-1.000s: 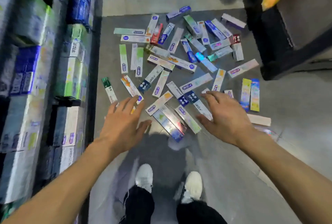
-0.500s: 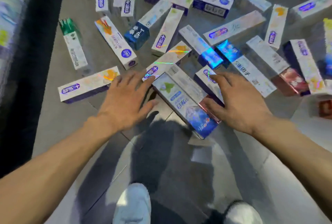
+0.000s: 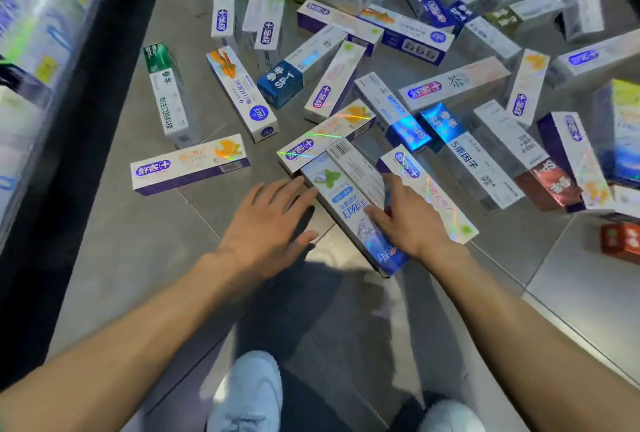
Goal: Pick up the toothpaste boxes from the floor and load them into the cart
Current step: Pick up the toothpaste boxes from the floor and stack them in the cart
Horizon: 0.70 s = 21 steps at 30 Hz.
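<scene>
Directly ahead, a mint box (image 3: 349, 209) lies on the floor (image 3: 138, 258) between both hands, long axis running away leftward. Left hand (image 3: 266, 223) open beside it; right hand (image 3: 408, 220) spread flat on top.

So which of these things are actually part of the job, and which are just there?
Part of the job:
- toothpaste boxes scattered on the floor
- left hand
- right hand

Just there:
- stocked shelf
- white shoes

Both arms outstretched, left grip (image 3: 268, 220) and right grip (image 3: 408, 220) open, palms down.
</scene>
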### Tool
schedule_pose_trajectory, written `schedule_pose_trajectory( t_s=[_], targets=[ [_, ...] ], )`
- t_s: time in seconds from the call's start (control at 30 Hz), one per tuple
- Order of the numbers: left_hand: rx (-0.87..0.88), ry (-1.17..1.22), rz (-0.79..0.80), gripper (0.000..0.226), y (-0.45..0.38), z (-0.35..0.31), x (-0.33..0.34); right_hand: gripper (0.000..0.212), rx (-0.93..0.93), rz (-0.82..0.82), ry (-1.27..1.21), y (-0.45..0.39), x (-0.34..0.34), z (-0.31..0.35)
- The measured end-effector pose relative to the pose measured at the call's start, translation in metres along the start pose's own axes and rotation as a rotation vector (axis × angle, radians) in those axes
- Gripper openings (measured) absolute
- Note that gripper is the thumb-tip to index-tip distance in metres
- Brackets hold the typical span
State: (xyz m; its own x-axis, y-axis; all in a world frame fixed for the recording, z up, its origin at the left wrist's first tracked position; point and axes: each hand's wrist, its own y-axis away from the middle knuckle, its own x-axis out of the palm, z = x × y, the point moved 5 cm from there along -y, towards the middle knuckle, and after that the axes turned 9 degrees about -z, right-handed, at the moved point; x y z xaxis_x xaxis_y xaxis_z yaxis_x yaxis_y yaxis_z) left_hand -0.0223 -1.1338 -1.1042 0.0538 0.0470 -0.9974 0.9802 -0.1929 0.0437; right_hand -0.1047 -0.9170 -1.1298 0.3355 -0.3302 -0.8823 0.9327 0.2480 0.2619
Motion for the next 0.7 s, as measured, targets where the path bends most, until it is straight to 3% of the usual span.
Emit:
schedule_pose_trajectory(
  t_s=[0.17, 0.37, 0.53, 0.63, 0.7],
  targets=[
    [-0.083, 0.022, -0.032, 0.072, 0.003, 0.018, 0.000, 0.054, -0.015, -0.017, 0.002, 0.001, 0.004, -0.003],
    [-0.269, 0.281, -0.026, 0.069, 0.004, -0.002, 0.011, 0.042, 0.164, -0.148, -0.335, 0.024, 0.000, -0.014],
    [-0.637, 0.714, -0.071, 0.074, -0.007, -0.026, 0.033, 0.038, 0.325, -0.262, -0.726, 0.037, -0.014, -0.026],
    [-0.834, 0.880, -0.085, 0.072, -0.025, -0.045, 0.046, 0.037, 0.315, -0.310, -0.807, 0.043, -0.035, -0.037],
    [-0.912, 0.917, -0.104, 0.084, -0.038, -0.054, 0.051, 0.035, 0.309, -0.325, -0.849, 0.049, -0.043, -0.045]
  ],
)
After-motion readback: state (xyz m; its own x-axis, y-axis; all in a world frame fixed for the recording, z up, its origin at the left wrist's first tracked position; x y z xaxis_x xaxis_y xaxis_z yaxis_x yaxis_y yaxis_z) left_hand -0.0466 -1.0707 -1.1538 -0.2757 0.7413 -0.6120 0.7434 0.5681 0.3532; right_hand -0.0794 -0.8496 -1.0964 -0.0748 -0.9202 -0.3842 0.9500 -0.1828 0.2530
